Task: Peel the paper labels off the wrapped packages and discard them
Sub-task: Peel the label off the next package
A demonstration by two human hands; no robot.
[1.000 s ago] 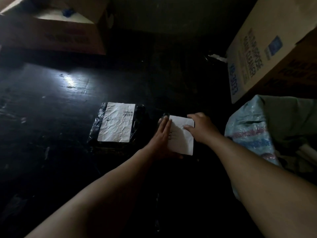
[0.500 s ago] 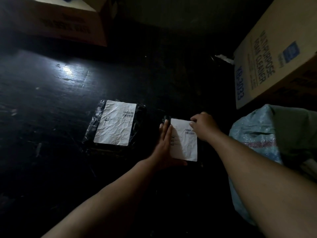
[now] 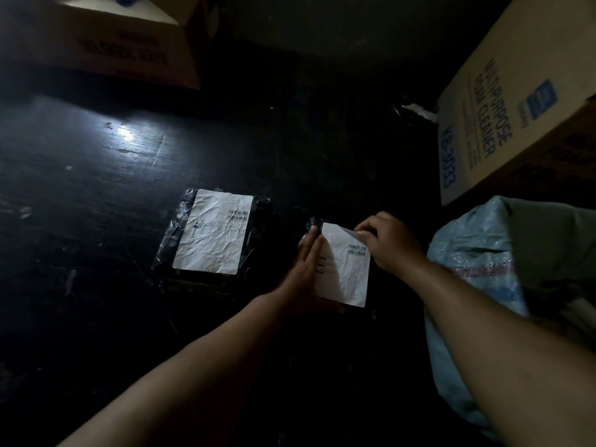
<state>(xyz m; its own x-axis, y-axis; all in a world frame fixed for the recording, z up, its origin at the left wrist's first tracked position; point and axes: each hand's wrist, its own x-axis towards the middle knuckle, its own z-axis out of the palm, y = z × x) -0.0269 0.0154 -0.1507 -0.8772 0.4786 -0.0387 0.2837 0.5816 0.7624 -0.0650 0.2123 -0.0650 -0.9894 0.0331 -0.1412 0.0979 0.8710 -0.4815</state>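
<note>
R hand (image 3: 388, 245) pinches white paper label's (image 3: 343, 269) far-right corner, long axis running toward wrist; flat, unclenched L hand (image 3: 306, 269) pins label's left edge.

Our left hand (image 3: 304, 272) lies flat, fingers straight and together; our right hand (image 3: 388, 245) pinches thumb to fingertips, both arms outstretched.

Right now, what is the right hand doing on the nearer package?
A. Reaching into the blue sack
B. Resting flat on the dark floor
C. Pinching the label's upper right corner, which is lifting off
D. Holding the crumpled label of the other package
C: the right hand pinches the upper right corner of the label, which curls up from the package, while the left hand presses along the label's left edge.
</note>
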